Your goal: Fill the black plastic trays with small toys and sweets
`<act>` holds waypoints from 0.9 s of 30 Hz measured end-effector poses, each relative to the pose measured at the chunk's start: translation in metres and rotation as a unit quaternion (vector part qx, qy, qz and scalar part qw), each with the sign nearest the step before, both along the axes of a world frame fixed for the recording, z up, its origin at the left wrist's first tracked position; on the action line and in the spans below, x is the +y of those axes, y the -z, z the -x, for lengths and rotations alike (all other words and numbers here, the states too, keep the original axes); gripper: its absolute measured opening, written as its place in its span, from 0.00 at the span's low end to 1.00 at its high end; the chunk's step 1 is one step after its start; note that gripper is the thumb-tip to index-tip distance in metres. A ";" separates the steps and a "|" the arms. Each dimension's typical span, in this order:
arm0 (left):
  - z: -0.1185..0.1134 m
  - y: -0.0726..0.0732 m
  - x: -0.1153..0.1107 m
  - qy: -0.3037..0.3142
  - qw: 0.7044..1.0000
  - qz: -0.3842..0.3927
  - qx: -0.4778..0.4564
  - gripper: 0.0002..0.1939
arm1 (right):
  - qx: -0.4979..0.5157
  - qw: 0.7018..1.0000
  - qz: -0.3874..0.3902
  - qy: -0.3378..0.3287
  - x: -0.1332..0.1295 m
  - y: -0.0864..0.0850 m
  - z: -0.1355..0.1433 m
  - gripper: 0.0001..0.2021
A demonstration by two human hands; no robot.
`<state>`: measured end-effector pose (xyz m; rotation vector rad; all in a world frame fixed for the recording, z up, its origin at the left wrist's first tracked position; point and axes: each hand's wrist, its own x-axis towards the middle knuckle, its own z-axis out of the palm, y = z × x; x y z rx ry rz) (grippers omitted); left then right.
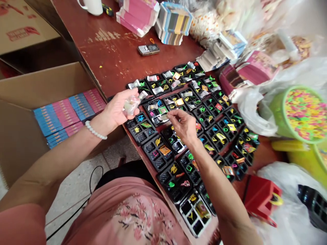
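Note:
My left hand (121, 107), palm up, has its fingers curled around a bunch of small clear wrapped packets (132, 103). Over the black compartment trays (145, 148), my right hand (184, 126) pinches one small clear packet (164, 117) between thumb and fingertips. That packet is above or touching a tray with a green packet in it; which of the two I cannot tell. The trays lie in close rows and hold tiny coloured plastic toys and foil packets. In the farther trays, clear packets (157, 90) lie too. My right forearm hides some of the trays.
On my left stands a cardboard box (38, 83) with rows of blue and pink boxes (61, 117). A mobile phone (148, 49), a white mug (93, 6) and stacked cards (175, 22) lie farther back. Right are a green tub (281, 114) of coloured pieces and a red holder (262, 197).

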<state>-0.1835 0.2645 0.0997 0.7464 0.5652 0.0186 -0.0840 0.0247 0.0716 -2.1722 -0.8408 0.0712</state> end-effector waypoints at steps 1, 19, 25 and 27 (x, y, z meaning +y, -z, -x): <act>0.003 0.001 0.001 0.003 1.000 -0.003 0.003 0.10 | -0.008 1.000 0.023 -0.002 0.000 0.007 0.000 0.11; 0.012 0.008 -0.026 0.074 0.995 0.062 -0.026 0.01 | -0.140 0.973 -0.041 -0.178 0.061 -0.029 0.047 0.10; 0.018 0.009 -0.012 0.091 0.993 0.073 -0.008 0.06 | -0.012 0.980 -0.126 -0.155 0.067 -0.024 0.037 0.10; 0.021 0.009 -0.001 0.072 0.995 0.067 -0.011 0.06 | 0.058 0.978 -0.170 -0.102 0.068 -0.019 0.032 0.10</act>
